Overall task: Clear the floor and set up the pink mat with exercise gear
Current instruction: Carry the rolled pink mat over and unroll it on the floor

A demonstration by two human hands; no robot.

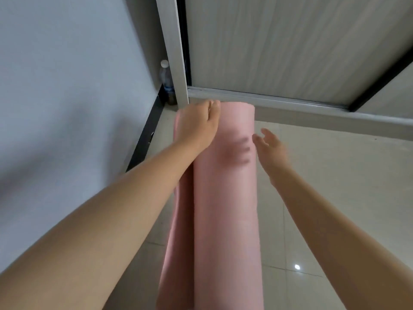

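A rolled pink mat (223,198) runs up the middle of the view, its far end near the door sill. My left hand (197,124) grips the mat at that far end, fingers curled over its left edge. To the right of the roll, my right hand (270,148) hovers with fingers spread and relaxed, a small gap between it and the mat; it casts a shadow on the pink surface.
A plastic water bottle (166,81) stands in the corner by the grey wall (67,86). A door frame post (174,52) and a sill (312,108) cross behind the mat. Glossy tiled floor (324,186) lies to the right.
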